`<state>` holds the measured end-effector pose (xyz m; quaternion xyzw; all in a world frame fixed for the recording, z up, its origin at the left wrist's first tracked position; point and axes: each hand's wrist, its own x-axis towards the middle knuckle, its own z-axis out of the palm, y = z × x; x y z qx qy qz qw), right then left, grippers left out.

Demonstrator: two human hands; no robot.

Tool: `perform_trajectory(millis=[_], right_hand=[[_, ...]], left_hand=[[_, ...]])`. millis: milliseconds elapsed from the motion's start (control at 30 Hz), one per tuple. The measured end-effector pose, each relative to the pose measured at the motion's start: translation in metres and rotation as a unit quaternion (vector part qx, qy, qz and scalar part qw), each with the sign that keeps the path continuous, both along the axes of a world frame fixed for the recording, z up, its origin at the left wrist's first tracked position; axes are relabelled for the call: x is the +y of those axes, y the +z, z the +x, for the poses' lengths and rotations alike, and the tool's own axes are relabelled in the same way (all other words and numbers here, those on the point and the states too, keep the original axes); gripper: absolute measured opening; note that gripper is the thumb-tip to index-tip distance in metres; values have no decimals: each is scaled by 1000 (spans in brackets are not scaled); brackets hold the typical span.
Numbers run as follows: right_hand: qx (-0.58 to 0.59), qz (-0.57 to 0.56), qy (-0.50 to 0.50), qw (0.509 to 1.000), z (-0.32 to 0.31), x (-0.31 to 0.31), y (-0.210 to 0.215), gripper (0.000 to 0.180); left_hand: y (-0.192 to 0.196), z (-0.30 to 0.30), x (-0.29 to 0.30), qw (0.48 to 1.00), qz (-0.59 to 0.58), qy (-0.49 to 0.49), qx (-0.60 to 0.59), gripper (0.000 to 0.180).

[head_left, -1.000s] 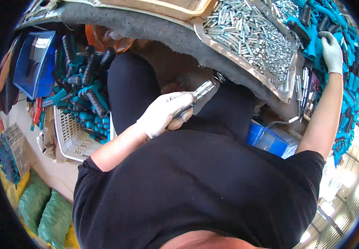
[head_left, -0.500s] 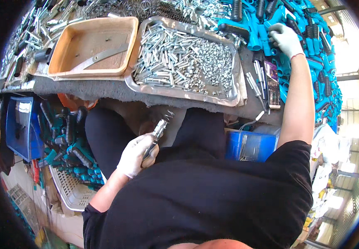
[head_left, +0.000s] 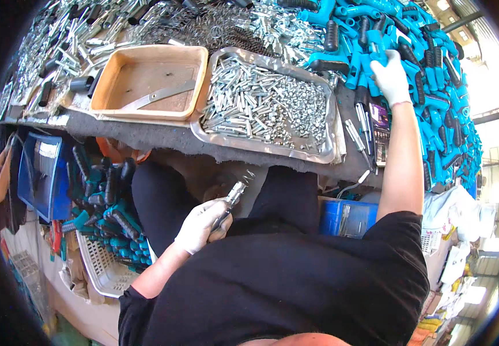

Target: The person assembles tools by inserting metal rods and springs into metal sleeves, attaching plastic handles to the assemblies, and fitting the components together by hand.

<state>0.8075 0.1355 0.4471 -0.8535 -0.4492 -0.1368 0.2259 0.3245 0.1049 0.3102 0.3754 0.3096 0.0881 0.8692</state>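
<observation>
My left hand (head_left: 201, 227), in a white glove, is closed around a metal shaft assembly (head_left: 235, 194) with a dark lower part. A small coil spring (head_left: 249, 176) stands out from its upper tip, over the gap between my knees. At the far right my gloved right hand (head_left: 392, 79) reaches into a heap of teal and black plastic tool housings (head_left: 441, 102). Its fingers close on one teal plastic housing (head_left: 379, 56) at the heap's near-left side; the fingertips are partly hidden.
On the bench, a metal tray (head_left: 331, 151) holds silver pins and small nut-like pieces. Left of it sits a tan tray (head_left: 202, 81) with a flat metal strip. Springs (head_left: 220, 26) lie behind. Below are blue bins (head_left: 341, 218) and a white basket (head_left: 97, 271) of teal-black parts.
My right hand has drawn nearer and turned at the teal heap, now gripping a housing. My left hand still holds the shaft assembly. The whole view has shifted slightly.
</observation>
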Motion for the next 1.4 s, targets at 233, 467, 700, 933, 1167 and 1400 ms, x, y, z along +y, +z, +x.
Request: perform_trajectory(millis=[233,467,700,933,1167,1400], right_hand=[[333,126,204,912,-147,-51,1,45],[497,115,285,812,-228,-70,-33,44],[554,65,239,795,-244,-79,-35,34],[489,-181,303,798,-259,-90,-26,19],[502,-185,251,807,-264,-91,-36,27],[457,-157,273,832,-277,-100,-47,20]], left_hand=[[5,-5,-6,1000,26,8,-12,34],[20,-8,-16,997,-13,19,-71,33],[25,-17,-32,997,51,10,-62,32],[29,-17,-35,996,62,-53,-24,36],[24,-9,-44,991,128,-33,6,40],[27,-6,-32,976,206,-51,51,50]])
